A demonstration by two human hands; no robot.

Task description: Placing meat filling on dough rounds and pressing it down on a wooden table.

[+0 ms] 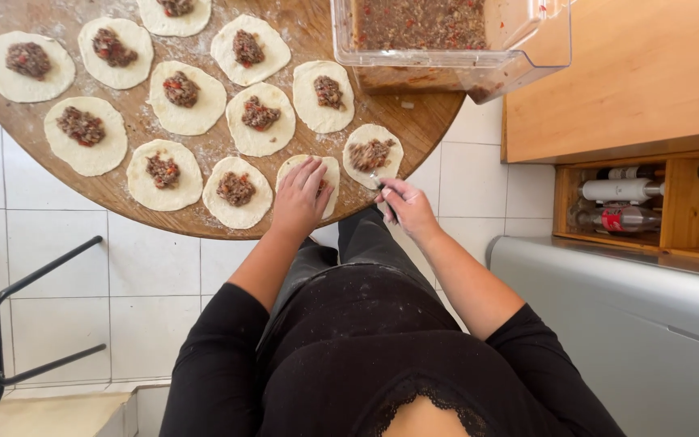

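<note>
Hands at the near edge of a floured round table [123,194].

Left hand [301,198] lies flat, fingers spread, pinning a bare dough round [329,174] in place; right hand [406,206], just beside, pinches a spoon [380,188] whose tip sits on the filled round [372,154] ahead. Filling tub [446,48] stands beyond.

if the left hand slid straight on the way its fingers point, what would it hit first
Probably the filled dough round just beyond it. The left hand already rests flat on an unfilled round, fingers pointing up the table; the exact line is uncertain.
</note>
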